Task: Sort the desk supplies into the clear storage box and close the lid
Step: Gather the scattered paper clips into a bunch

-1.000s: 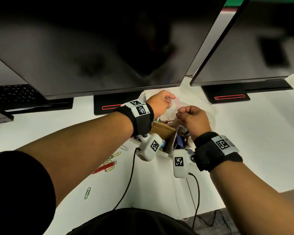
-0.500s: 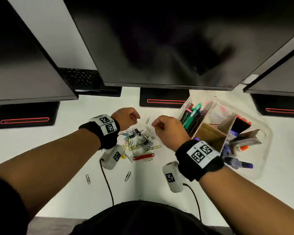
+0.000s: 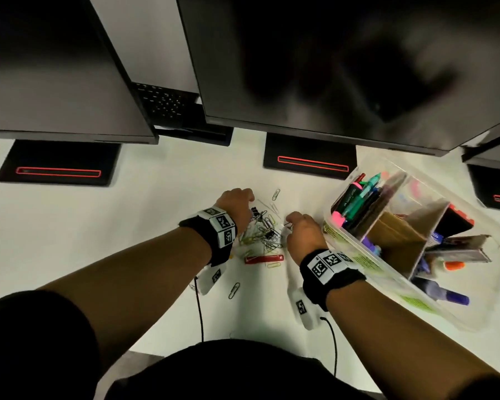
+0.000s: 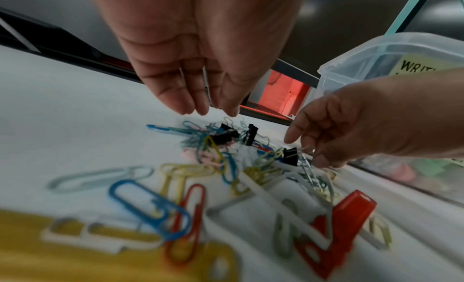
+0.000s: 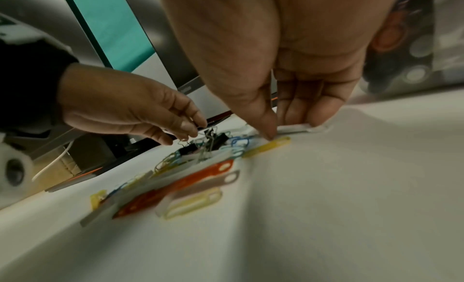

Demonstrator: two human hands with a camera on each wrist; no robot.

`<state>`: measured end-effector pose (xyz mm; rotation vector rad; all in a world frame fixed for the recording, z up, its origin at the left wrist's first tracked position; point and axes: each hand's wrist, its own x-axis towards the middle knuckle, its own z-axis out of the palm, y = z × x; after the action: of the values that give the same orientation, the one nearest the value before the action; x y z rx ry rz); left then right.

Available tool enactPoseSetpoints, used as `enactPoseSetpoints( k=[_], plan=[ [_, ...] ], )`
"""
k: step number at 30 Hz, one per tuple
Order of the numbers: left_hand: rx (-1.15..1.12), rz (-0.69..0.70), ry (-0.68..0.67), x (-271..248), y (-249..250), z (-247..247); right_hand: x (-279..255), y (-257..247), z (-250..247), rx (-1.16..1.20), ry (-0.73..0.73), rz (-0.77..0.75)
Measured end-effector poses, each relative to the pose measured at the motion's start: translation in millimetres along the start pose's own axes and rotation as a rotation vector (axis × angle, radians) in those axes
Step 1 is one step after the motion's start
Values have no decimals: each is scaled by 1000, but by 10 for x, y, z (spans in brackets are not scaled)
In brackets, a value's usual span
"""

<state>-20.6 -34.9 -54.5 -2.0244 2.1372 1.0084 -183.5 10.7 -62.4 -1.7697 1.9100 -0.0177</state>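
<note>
In the head view, both hands were lowered over a heap of paper clips (image 3: pixel 261 235) on the white tabletop (image 3: pixel 127 226). The left hand (image 3: pixel 237 204) was held at the heap's left edge with fingers bent downward. The right hand (image 3: pixel 302 229) was placed at the heap's right edge, its fingers curled under. A red clip (image 3: pixel 263 258) was seen lying at the near side of the heap, and single clips were scattered around it. Just right of the right hand, the clear storage box (image 3: pixel 482 321) was seen open, with no lid on it. Pens and markers (image 3: pixel 358 197) were stood in its far compartment, cardboard dividers (image 3: pixel 401 235) were set across its middle, and more markers were laid in its near part. Dark monitors (image 3: pixel 329 67) were ranged along the far side.

In the left wrist view, the left hand's fingers (image 4: pixel 175 95) were pointed down, close together, just above the heap; a thin metal wire was glimpsed between them, though what it belonged to could not be told. The right hand (image 4: pixel 351 125) was seen pinching the wire handles of a black binder clip (image 4: pixel 290 156).

In the right wrist view, the right hand's thumb and fingers (image 5: pixel 301 107) were pressed down to the tabletop on a pale flat piece beside a yellow clip (image 5: pixel 267 146). The left hand (image 5: pixel 130 111) was shown pinching the wire loop of a binder clip (image 5: pixel 213 137) in the heap.
</note>
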Motion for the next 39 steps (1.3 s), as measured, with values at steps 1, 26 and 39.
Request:
enactPoseSetpoints(
  k=[1, 26, 39],
  plan=[
    [2, -1, -11, 16, 28, 6, -6, 5, 8, 25, 11, 1],
    [-488, 52, 298, -198, -71, -148, 179, -377, -164, 443, -25, 11],
    [258, 368, -299, -525, -154, 91, -73, -172, -168, 486, 140, 91]
  ],
)
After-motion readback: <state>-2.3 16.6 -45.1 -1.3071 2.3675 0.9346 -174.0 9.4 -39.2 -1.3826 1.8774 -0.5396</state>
